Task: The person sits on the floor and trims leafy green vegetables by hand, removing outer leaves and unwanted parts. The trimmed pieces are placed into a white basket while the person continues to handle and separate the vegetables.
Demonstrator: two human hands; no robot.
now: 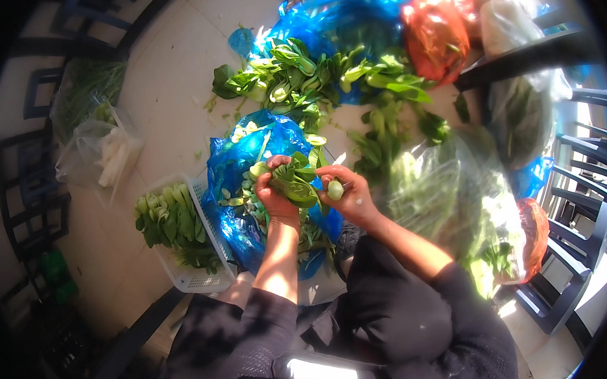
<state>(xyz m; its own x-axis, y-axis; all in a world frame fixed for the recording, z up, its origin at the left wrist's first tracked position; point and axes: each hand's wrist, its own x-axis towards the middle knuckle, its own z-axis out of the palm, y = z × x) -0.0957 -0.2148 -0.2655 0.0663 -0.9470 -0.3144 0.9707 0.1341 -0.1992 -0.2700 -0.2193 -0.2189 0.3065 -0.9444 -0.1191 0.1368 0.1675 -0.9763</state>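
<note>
My left hand point(279, 203) is closed around a head of bok choy point(295, 184), its pale base toward the left and its green leaves toward my right hand. My right hand point(355, 199) is closed too, its thumb and forefinger at the leaf tips. A pale green bok choy piece point(335, 189) shows in its fingers; whether a tool is tucked in there I cannot make out. Beneath both hands lies an open blue plastic bag point(228, 154) with leaf and stem scraps in it. To its left, a white mesh basket point(211, 219) holds bok choy heads stacked in rows.
Loose bok choy point(280, 87) spills from another blue bag point(355, 9) on the tiled floor ahead. A clear bag of greens point(450, 201) lies at my right, near red bags point(437, 39). Bagged vegetables point(99, 146) lie far left. Dark chairs point(572, 256) line the right side.
</note>
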